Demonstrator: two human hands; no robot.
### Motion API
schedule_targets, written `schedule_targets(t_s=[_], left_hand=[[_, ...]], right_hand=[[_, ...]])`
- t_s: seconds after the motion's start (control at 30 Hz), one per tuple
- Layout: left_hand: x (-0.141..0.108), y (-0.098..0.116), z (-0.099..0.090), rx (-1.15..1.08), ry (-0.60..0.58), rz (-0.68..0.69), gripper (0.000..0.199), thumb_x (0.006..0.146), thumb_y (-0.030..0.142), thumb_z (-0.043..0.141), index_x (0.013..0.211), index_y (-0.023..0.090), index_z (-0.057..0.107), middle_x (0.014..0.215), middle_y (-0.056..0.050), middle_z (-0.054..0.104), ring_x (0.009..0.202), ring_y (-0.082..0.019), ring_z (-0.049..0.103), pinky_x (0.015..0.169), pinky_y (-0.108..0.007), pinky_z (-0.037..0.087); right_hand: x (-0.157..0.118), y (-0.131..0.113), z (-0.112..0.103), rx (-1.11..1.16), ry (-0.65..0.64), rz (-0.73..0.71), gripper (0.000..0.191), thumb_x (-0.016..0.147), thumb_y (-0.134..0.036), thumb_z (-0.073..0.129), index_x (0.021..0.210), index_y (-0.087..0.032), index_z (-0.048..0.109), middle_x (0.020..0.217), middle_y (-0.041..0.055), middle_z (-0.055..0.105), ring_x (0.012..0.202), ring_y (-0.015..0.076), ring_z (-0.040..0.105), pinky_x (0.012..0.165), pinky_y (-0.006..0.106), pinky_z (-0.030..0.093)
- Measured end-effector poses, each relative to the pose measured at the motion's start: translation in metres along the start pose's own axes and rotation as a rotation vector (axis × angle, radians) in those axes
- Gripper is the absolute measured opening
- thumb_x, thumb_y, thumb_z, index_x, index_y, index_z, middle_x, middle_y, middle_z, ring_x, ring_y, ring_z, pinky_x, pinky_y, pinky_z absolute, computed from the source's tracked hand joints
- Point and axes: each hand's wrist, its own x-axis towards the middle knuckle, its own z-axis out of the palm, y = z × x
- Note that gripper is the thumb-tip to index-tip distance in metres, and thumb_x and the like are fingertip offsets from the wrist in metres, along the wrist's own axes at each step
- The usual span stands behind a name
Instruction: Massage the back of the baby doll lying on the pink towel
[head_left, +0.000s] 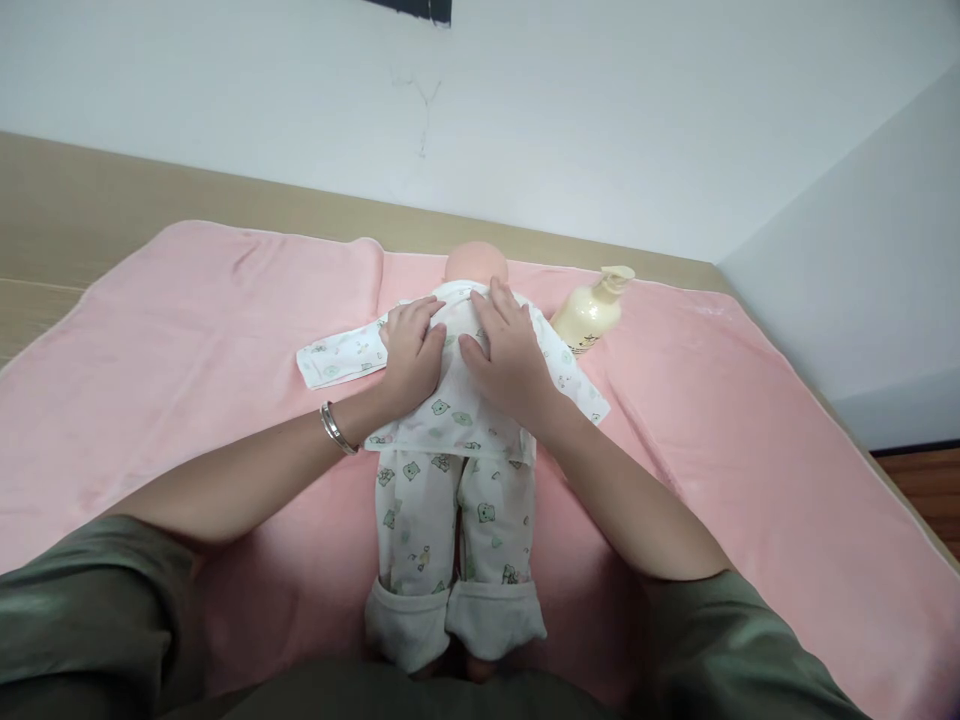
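Note:
A doll (477,262) lies on a pink blanket, its head at the far end and its legs toward me. It wears a white printed top (450,405) and matching trousers (420,510) with turned-up cuffs. My left hand (412,355) rests on the left side of the top near the shoulder, fingers apart. On the upper right of the top lies my right hand (510,350), its fingers spread. Neither hand holds anything. The sleeves stretch out to both sides. Only the crown of the doll's head shows.
A cream pump bottle (591,312) lies tilted beside the right sleeve. The pink blanket (247,290) covers most of a wooden surface (300,208). Behind it stands a white wall (562,120), with another wall at the right.

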Motion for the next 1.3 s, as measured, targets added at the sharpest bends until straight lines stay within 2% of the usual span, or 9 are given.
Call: schedule_targets(t_s=[0.17,0.27,0.47,0.57,0.7,0.83,1.0,1.13,1.3], left_hand=[[0.0,0.002,-0.001,0.008,-0.006,-0.021,0.04,0.092,0.032,0.041,0.12,0.026,0.068,0.138,-0.006,0.067,0.134,-0.03,0.051,0.124,-0.054,0.032],[0.0,0.001,-0.001,0.003,-0.005,-0.014,0.04,0.092,0.032,0.042,0.12,0.025,0.069,0.138,-0.007,0.067,0.135,-0.031,0.05,0.125,-0.054,0.031],[0.0,-0.002,0.0,0.0,-0.019,-0.011,0.038,0.091,0.031,0.042,0.117,0.025,0.069,0.137,-0.006,0.067,0.133,-0.029,0.051,0.124,-0.051,0.033],[-0.001,0.001,-0.001,0.013,0.0,-0.041,0.041,0.089,0.031,0.044,0.123,0.024,0.066,0.135,-0.008,0.067,0.132,-0.031,0.051,0.122,-0.055,0.035],[0.0,0.007,-0.002,0.015,-0.006,-0.098,0.049,0.088,0.027,0.045,0.134,0.022,0.061,0.134,-0.011,0.067,0.131,-0.033,0.052,0.121,-0.059,0.036],[0.006,0.013,-0.006,-0.019,-0.011,-0.132,0.053,0.088,0.024,0.047,0.139,0.022,0.06,0.141,-0.01,0.064,0.139,-0.033,0.049,0.126,-0.059,0.032],[0.026,0.04,-0.01,-0.167,-0.016,-0.098,0.048,0.089,0.022,0.049,0.135,0.024,0.063,0.146,-0.004,0.062,0.146,-0.029,0.048,0.129,-0.053,0.036],[0.063,0.061,0.017,-0.278,-0.154,-0.036,0.043,0.102,0.028,0.033,0.131,0.026,0.065,0.138,-0.001,0.067,0.142,-0.026,0.057,0.122,-0.052,0.047],[0.123,0.068,0.086,-0.411,-0.362,-0.002,0.066,0.109,0.045,0.006,0.135,0.019,0.062,0.131,-0.008,0.068,0.145,-0.03,0.054,0.112,-0.057,0.052]], right_hand=[[-0.006,-0.005,-0.007,0.0,0.113,-0.004,0.063,0.096,-0.026,0.044,0.159,-0.023,0.036,0.175,0.0054,0.018,0.165,0.03,0.007,0.13,0.068,0.018],[-0.006,-0.003,-0.003,-0.034,0.134,0.008,0.063,0.097,-0.026,0.045,0.159,-0.024,0.036,0.176,0.0043,0.016,0.165,0.0296,0.004,0.131,0.066,0.017],[0.002,0.004,0.008,-0.101,-0.07,-0.063,0.061,0.101,-0.031,0.045,0.158,-0.01,0.041,0.172,0.0175,0.024,0.163,0.0372,0.016,0.131,0.067,0.015],[0.008,0.01,-0.008,-0.096,-0.135,-0.091,0.056,0.1,-0.029,0.048,0.152,-0.011,0.05,0.17,0.017,0.031,0.159,0.0359,0.028,0.13,0.065,0.021],[0.009,0.027,-0.057,0.004,0.104,-0.021,0.055,0.098,-0.029,0.045,0.152,-0.021,0.051,0.167,0.0068,0.04,0.156,0.0289,0.038,0.128,0.058,0.035],[0.0,0.044,-0.102,0.123,0.392,0.009,0.052,0.097,-0.029,0.044,0.148,-0.021,0.053,0.163,0.0052,0.047,0.156,0.0231,0.038,0.129,0.052,0.035],[0.0,0.055,-0.12,0.135,0.565,0.096,0.054,0.095,-0.019,0.04,0.148,-0.019,0.049,0.163,0.008,0.045,0.158,0.0196,0.034,0.131,0.044,0.034],[0.012,0.065,-0.108,-0.031,0.543,0.128,0.061,0.097,-0.024,0.04,0.156,-0.01,0.037,0.171,0.0157,0.028,0.162,0.0253,0.022,0.132,0.052,0.026],[0.024,0.075,-0.086,-0.251,0.394,0.107,0.066,0.104,-0.045,0.038,0.163,-0.017,0.026,0.175,0.0143,0.015,0.164,0.0373,0.008,0.128,0.073,0.011]])
